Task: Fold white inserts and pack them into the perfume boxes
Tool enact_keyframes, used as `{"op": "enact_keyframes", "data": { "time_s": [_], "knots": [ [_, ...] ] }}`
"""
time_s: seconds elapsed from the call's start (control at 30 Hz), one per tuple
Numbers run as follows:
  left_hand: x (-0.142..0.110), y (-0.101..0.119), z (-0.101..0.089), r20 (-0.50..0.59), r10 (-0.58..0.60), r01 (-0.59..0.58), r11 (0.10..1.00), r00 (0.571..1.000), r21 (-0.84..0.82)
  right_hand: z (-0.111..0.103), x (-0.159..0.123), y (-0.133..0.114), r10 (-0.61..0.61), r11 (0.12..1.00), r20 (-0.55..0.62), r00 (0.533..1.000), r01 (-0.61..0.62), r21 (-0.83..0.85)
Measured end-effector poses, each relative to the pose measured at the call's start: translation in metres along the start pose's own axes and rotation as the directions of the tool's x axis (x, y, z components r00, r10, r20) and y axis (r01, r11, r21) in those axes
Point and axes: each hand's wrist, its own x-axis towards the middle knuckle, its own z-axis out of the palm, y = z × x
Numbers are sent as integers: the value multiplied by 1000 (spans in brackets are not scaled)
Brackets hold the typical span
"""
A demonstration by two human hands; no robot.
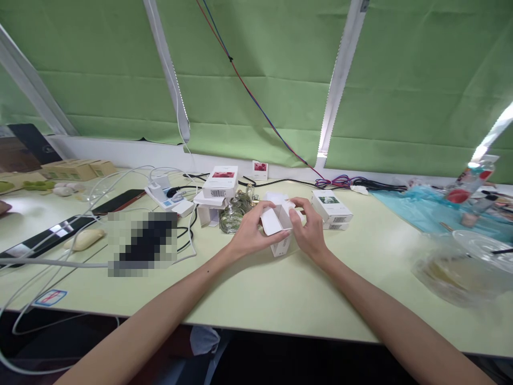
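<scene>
Between my hands a small white cardboard box [280, 247] stands upright on the table, its top flaps folded open. My left hand [253, 229] grips its left side, thumb near the open flap. My right hand [308, 227] holds the opposite side, fingers curled at the top edge. What lies inside the box is hidden. Just left of my left hand are glass bottles [231, 218] with gold-coloured tops. Behind them a white box with a red picture [220, 181] rests on another white box [209, 215]. Right of my right hand lies a white box with a green picture [332, 208].
White cables [176, 261] and a power strip [162, 195] spread over the left. A small picture card [260, 170] leans at the back. To the right are a blue plastic sheet [409, 208] and a clear plastic container [452, 272]. Another person's hand [5, 207] shows at far left.
</scene>
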Motion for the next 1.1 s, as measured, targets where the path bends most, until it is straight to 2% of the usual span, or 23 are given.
{"op": "enact_keyframes", "data": {
  "time_s": [0.7,1.1],
  "knots": [
    [0,1,0,-56,11,-14,999,998,-48,-2,-1,-1,-56,998,6,998,56,-7],
    [0,-2,0,-14,4,-4,1000,1000,-15,0,-1,-1,-79,997,5,997,79,-2]
  ]
}}
